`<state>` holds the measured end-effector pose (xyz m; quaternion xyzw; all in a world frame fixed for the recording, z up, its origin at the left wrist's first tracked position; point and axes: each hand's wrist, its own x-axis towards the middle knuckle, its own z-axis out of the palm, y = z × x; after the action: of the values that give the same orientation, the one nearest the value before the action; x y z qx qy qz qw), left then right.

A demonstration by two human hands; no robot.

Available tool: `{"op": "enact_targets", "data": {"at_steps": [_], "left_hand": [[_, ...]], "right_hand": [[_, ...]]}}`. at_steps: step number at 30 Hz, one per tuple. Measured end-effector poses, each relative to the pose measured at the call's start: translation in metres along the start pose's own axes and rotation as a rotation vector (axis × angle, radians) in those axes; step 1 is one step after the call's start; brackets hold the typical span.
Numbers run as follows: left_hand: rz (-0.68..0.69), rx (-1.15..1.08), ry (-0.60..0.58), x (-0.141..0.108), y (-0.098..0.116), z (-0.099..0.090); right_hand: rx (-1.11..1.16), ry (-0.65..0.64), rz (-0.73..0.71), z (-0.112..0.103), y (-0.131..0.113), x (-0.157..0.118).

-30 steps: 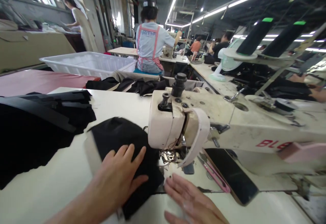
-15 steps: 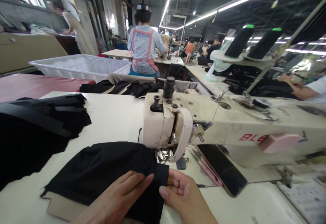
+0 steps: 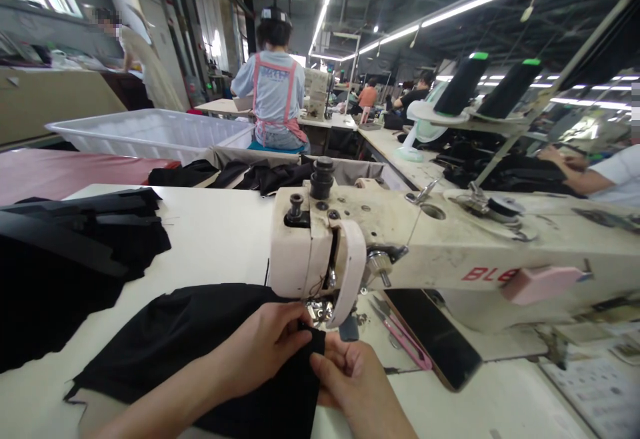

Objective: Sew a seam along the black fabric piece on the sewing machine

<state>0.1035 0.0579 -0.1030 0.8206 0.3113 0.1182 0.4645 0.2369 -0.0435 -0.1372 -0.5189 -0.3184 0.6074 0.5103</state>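
Observation:
A piece of black fabric (image 3: pixel 185 332) with a beige layer beneath it lies on the white sewing table, its far right part by the needle area of the sewing machine (image 3: pixel 310 246). Close to the presser foot (image 3: pixel 320 309), my left hand (image 3: pixel 270 339) pinches the cloth between thumb and fingers. My right hand (image 3: pixel 350 372) grips the right edge of the same cloth, thumb on top and fingers curled at the edge. The needle itself cannot be made out behind the machine head and my fingers.
Pink thread snips (image 3: pixel 407 342) and a dark phone (image 3: pixel 435 339) lie right of the presser foot. Stacked black pieces (image 3: pixel 65 272) cover the table's left. Behind stand a white plastic bin (image 3: pixel 150 129) and a seated co-worker (image 3: pixel 275 86). Thread cones (image 3: pixel 460 86) rise at right.
My left hand has moved forward from lying flat on the fabric to pinching it by the presser foot. My right hand stays at the edge. The view has shifted slightly.

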Motion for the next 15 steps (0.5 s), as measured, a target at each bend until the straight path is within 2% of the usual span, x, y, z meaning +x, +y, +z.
{"op": "enact_targets", "data": {"at_steps": [2, 4, 6, 8, 9, 11, 15], "left_hand": [[-0.056, -0.027, -0.025, 0.001, -0.004, 0.0], [-0.094, -0.039, -0.025, 0.001, -0.006, 0.0], [-0.113, -0.023, 0.032, 0.001, -0.007, 0.001], [-0.132, 0.007, 0.116, 0.001, -0.006, 0.003], [-0.145, 0.02, 0.15, 0.002, -0.005, 0.004], [-0.178, 0.032, 0.188, 0.003, -0.003, 0.007], [-0.223, 0.037, 0.213, 0.007, 0.002, 0.01]], "right_hand": [[-0.05, 0.025, 0.007, 0.001, 0.002, -0.002], [-0.221, 0.118, -0.067, 0.002, 0.006, -0.006], [-0.613, 0.257, -0.297, 0.002, 0.014, -0.011], [-1.067, 0.309, -0.595, 0.0, 0.022, -0.015], [-1.243, 0.282, -0.707, -0.002, 0.025, -0.015], [-1.447, 0.181, -0.807, -0.007, 0.026, -0.015], [-1.627, 0.065, -0.797, -0.014, 0.013, -0.013]]}}
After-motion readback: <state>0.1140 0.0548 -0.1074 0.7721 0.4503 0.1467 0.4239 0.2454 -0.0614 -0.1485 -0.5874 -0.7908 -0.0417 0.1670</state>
